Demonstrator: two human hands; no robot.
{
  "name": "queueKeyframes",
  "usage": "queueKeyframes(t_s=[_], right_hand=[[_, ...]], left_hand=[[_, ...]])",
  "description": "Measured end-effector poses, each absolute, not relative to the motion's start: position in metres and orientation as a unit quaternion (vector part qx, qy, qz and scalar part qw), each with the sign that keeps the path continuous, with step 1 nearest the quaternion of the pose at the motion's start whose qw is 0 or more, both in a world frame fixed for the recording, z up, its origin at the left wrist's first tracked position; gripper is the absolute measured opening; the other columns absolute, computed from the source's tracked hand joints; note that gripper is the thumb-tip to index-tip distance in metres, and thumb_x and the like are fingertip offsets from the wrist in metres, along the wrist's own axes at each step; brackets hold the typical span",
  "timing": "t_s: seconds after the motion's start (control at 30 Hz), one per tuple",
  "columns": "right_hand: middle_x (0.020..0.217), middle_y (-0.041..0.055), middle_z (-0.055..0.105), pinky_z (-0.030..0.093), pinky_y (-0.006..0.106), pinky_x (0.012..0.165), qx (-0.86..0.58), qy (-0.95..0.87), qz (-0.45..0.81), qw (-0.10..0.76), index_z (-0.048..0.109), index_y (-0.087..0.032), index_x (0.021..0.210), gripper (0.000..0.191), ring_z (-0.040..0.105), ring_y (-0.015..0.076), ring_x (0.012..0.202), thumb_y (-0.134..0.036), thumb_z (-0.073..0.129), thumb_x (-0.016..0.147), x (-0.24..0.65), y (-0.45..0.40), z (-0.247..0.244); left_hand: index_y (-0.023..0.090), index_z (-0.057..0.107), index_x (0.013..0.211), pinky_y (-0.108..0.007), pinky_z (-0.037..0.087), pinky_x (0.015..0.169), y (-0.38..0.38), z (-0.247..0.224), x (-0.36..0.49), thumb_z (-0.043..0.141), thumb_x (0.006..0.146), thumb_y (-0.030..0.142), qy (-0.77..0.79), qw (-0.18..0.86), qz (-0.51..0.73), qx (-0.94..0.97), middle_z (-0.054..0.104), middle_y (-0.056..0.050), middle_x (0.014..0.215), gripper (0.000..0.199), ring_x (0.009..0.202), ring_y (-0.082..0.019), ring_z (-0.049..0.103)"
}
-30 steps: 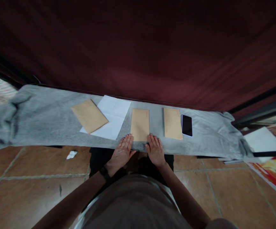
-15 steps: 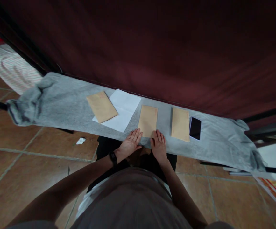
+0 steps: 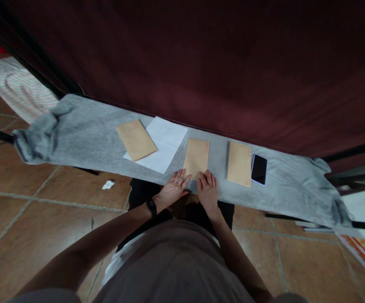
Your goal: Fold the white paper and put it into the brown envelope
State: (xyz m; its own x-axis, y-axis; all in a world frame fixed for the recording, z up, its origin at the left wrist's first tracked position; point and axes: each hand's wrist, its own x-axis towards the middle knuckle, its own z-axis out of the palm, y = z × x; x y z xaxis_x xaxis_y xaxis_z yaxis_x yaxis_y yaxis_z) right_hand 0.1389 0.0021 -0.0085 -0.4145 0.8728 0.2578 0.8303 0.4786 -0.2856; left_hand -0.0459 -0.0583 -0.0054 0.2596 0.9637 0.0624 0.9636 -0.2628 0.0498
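Note:
A tan paper envelope (image 3: 197,156) lies flat on the grey cloth in front of me. My left hand (image 3: 173,188) rests at its lower left corner, fingers stretched out and open. At the lower right corner my right hand (image 3: 208,189) lies with fingertips on the paper, fingers slightly bent and apart. Neither hand grips anything. To the right is a second tan envelope (image 3: 239,163), apart from my hands. On the left, a third envelope (image 3: 137,139) overlaps a white sheet of paper (image 3: 169,141) with fold creases.
A phone (image 3: 259,169) with a dark screen lies beside the right envelope. The grey cloth (image 3: 87,134) covers a narrow bench. Behind it hangs a dark red curtain (image 3: 201,75). A scrap of white paper (image 3: 108,184) lies on the tiled floor (image 3: 62,227).
My right hand has shifted slightly left along the envelope's lower edge, and its fingers are a little more bent. My left hand has stayed nearly in place.

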Motion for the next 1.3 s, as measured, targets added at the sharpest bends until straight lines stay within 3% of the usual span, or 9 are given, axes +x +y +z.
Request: queueKeyframes(t_s=[0.2, 0.37, 0.5, 0.67, 0.77, 0.93, 1.03, 1.17, 1.3], right_hand=[[0.136, 0.0197, 0.056, 0.042, 0.047, 0.100, -0.574, -0.789, 0.083, 0.205, 0.052, -0.011, 0.139, 0.047, 0.050, 0.0327, 0.123, -0.033, 0.045, 0.098, 0.140, 0.016, -0.007], [0.121, 0.0197, 0.061, 0.044, 0.049, 0.096, -0.615, -0.756, 0.105, 0.199, 0.059, -0.012, 0.121, 0.037, 0.053, 0.0344, 0.116, -0.033, 0.056, 0.090, 0.133, 0.029, -0.004], [0.108, 0.0161, 0.066, 0.051, 0.043, 0.091, -0.605, -0.715, 0.224, 0.269, 0.056, -0.014, 0.113, 0.029, 0.062, 0.0292, 0.104, -0.030, 0.052, 0.089, 0.131, 0.039, -0.007], [0.091, 0.0059, 0.071, 0.056, 0.031, 0.059, -0.592, -0.610, 0.420, 0.318, 0.048, -0.019, 0.125, 0.040, 0.067, 0.0198, 0.067, -0.032, 0.051, 0.088, 0.128, 0.041, -0.014], [0.090, 0.0036, 0.071, 0.055, 0.029, 0.051, -0.558, -0.507, 0.552, 0.356, 0.053, -0.021, 0.122, 0.042, 0.065, 0.0167, 0.057, -0.036, 0.056, 0.083, 0.125, 0.040, -0.015], [0.092, 0.0032, 0.072, 0.060, 0.029, 0.059, -0.509, -0.453, 0.609, 0.405, 0.064, -0.021, 0.099, 0.037, 0.067, 0.0165, 0.067, -0.045, 0.068, 0.071, 0.125, 0.039, -0.005], [0.082, 0.0003, 0.070, 0.061, 0.030, 0.060, -0.484, -0.400, 0.641, 0.442, 0.064, -0.021, 0.090, 0.040, 0.065, 0.0159, 0.067, -0.046, 0.079, 0.061, 0.130, 0.038, 0.004], [0.070, -0.0034, 0.064, 0.061, 0.030, 0.060, -0.472, -0.387, 0.658, 0.441, 0.064, -0.020, 0.086, 0.041, 0.060, 0.0131, 0.060, -0.046, 0.082, 0.059, 0.131, 0.035, 0.012], [0.071, -0.0034, 0.064, 0.059, 0.027, 0.059, -0.471, -0.399, 0.655, 0.435, 0.064, -0.020, 0.086, 0.038, 0.060, 0.0125, 0.060, -0.047, 0.079, 0.062, 0.130, 0.033, 0.013]], left_hand=[[0.010, 0.033, 0.153, -0.051, 0.027, 0.120, -0.056, -0.002, -0.044, 0.056, 0.095, 0.042, 0.604, -0.013, 0.028, 0.797, 0.029, -0.026, 0.159, 0.069, 0.148, -0.036, 0.029], [0.010, 0.040, 0.148, -0.051, 0.029, 0.118, -0.052, 0.002, -0.043, 0.054, 0.096, 0.043, 0.602, -0.012, 0.040, 0.798, 0.036, -0.025, 0.156, 0.063, 0.145, -0.034, 0.036], [0.009, 0.045, 0.145, -0.048, 0.032, 0.117, -0.051, 0.006, -0.041, 0.051, 0.098, 0.045, 0.606, -0.020, 0.045, 0.794, 0.042, -0.025, 0.152, 0.059, 0.143, -0.034, 0.039], [0.010, 0.050, 0.142, -0.048, 0.035, 0.116, -0.052, 0.009, -0.040, 0.051, 0.097, 0.045, 0.613, -0.014, 0.076, 0.786, 0.046, -0.024, 0.150, 0.057, 0.142, -0.034, 0.041], [0.013, 0.053, 0.140, -0.048, 0.037, 0.115, -0.053, 0.009, -0.040, 0.052, 0.097, 0.044, 0.626, 0.009, 0.120, 0.770, 0.046, -0.021, 0.151, 0.053, 0.142, -0.034, 0.041], [0.018, 0.051, 0.142, -0.046, 0.037, 0.117, -0.049, 0.012, -0.044, 0.048, 0.099, 0.040, 0.636, 0.134, 0.279, 0.706, 0.045, -0.014, 0.154, 0.048, 0.142, -0.027, 0.043], [0.019, 0.047, 0.144, -0.045, 0.042, 0.113, -0.038, 0.016, -0.044, 0.050, 0.098, 0.044, 0.664, 0.245, 0.431, 0.560, 0.051, -0.014, 0.148, 0.053, 0.136, -0.026, 0.051], [0.015, 0.061, 0.126, -0.041, 0.060, 0.083, -0.022, 0.022, -0.040, 0.069, 0.083, 0.051, 0.637, 0.446, 0.553, 0.299, 0.069, -0.014, 0.120, 0.056, 0.095, -0.026, 0.072], [0.013, 0.070, 0.096, -0.033, 0.061, 0.069, -0.016, 0.026, -0.036, 0.084, 0.066, 0.047, 0.557, 0.571, 0.564, 0.210, 0.075, -0.010, 0.096, 0.048, 0.072, -0.018, 0.072]])
